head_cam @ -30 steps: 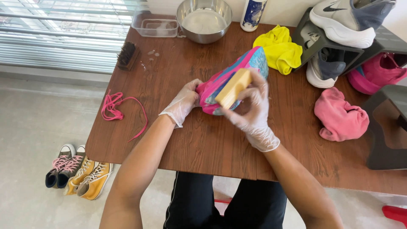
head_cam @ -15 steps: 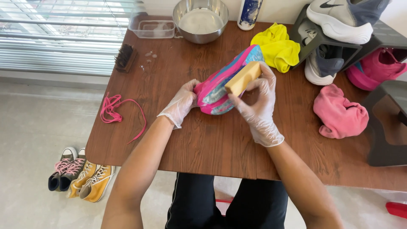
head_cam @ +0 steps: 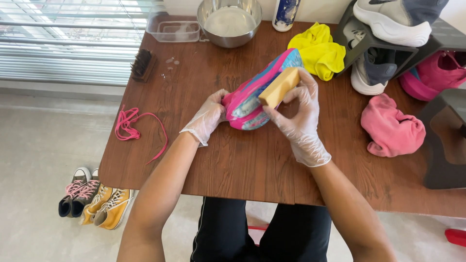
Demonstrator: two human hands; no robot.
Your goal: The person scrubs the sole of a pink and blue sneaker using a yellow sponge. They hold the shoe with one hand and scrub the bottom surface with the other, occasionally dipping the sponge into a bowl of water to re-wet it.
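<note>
A pink and blue sneaker [head_cam: 252,97] lies sole up across the middle of the brown table [head_cam: 242,165]. My left hand [head_cam: 209,116], in a clear glove, grips its heel end. My right hand [head_cam: 298,119], gloved too, presses a yellow sponge block [head_cam: 278,86] against the sole near the toe. Foam shows on the sole under the sponge.
A metal bowl [head_cam: 229,22] of soapy water, a clear tub [head_cam: 174,30] and a spray can [head_cam: 285,13] stand at the back. A brush [head_cam: 143,64], pink laces [head_cam: 130,125], a yellow cloth [head_cam: 320,51], a pink cloth [head_cam: 392,127] and racked sneakers [head_cam: 391,22] surround me. Shoes [head_cam: 94,199] sit on the floor.
The sponge has slid along the sole toward the toe end. My left hand keeps its hold on the heel.
</note>
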